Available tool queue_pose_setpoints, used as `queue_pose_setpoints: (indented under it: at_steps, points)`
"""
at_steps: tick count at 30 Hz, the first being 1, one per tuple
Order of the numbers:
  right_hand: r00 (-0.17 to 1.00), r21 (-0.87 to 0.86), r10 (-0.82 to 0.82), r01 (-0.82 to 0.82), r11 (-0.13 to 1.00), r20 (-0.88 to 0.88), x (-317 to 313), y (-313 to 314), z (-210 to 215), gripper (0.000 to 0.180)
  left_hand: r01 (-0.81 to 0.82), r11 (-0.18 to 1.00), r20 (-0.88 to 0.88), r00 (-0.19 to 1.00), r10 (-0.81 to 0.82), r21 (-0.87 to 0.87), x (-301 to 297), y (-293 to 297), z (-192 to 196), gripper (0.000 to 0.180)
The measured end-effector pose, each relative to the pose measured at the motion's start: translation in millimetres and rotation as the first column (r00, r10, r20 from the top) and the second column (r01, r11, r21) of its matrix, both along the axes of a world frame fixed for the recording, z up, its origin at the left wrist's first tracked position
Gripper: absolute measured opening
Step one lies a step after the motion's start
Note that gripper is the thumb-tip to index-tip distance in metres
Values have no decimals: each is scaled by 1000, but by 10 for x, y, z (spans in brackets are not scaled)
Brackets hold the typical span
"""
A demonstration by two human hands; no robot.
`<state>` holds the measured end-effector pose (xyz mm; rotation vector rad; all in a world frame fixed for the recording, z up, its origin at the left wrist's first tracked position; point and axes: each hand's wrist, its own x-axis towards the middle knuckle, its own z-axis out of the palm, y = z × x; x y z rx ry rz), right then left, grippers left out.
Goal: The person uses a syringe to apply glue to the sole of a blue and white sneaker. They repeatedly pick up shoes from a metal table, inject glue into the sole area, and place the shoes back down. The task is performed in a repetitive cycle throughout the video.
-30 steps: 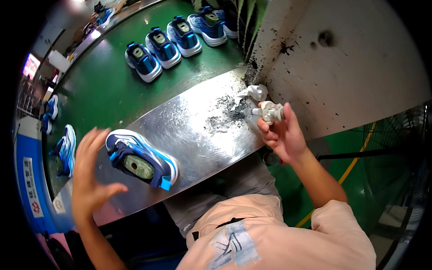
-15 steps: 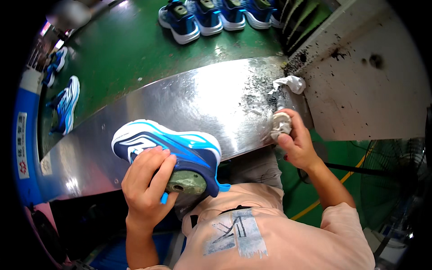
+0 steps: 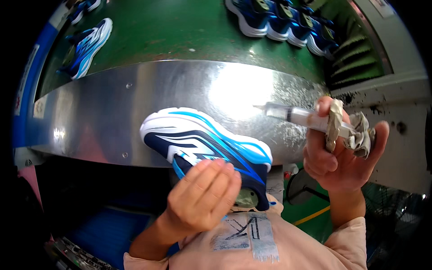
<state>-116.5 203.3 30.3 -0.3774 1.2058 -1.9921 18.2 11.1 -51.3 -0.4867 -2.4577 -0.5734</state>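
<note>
My left hand (image 3: 201, 196) grips a blue, navy and white sneaker (image 3: 208, 142) by its heel end, holding it on its side over the near edge of a shiny metal worktop (image 3: 112, 108). My right hand (image 3: 343, 155) is raised at the right and holds a clear plastic syringe (image 3: 293, 114) wrapped in a crumpled grey rag (image 3: 355, 130). The syringe tip points left, toward the sneaker, a short way above its toe end.
A green conveyor belt (image 3: 180, 31) runs behind the worktop. Several matching blue sneakers (image 3: 288, 18) stand in a row on it at the top right; another sneaker (image 3: 87, 47) lies at the top left. A speckled grey-white machine housing (image 3: 400, 121) sits at the right.
My left hand has pulled the sneaker closer and turned it on its side. My right hand has lifted off the worktop, now holding the rag-wrapped syringe pointed at the shoe.
</note>
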Motion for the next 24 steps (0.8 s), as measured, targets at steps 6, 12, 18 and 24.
queue_pose_setpoints:
  at_steps: [6,12,18,24]
  points:
    - [947,50,250,-265,963,203,-153,-801,62,91,26,1000,7,1000,-26,8,103,-5,-80,19]
    - [894,164,335,-394,904,299,-212,-1227,-48,90,4,999,-68,998,-1,48,131,3,-210,15]
    - [874,227,332,-425,876,356,-214,-1402,-22,89,0,999,-116,993,5,42,145,-21,-280,15]
    - [864,317,391,-485,815,316,-232,-1642,172,95,6,1000,-84,996,-4,21,159,-133,-22,13]
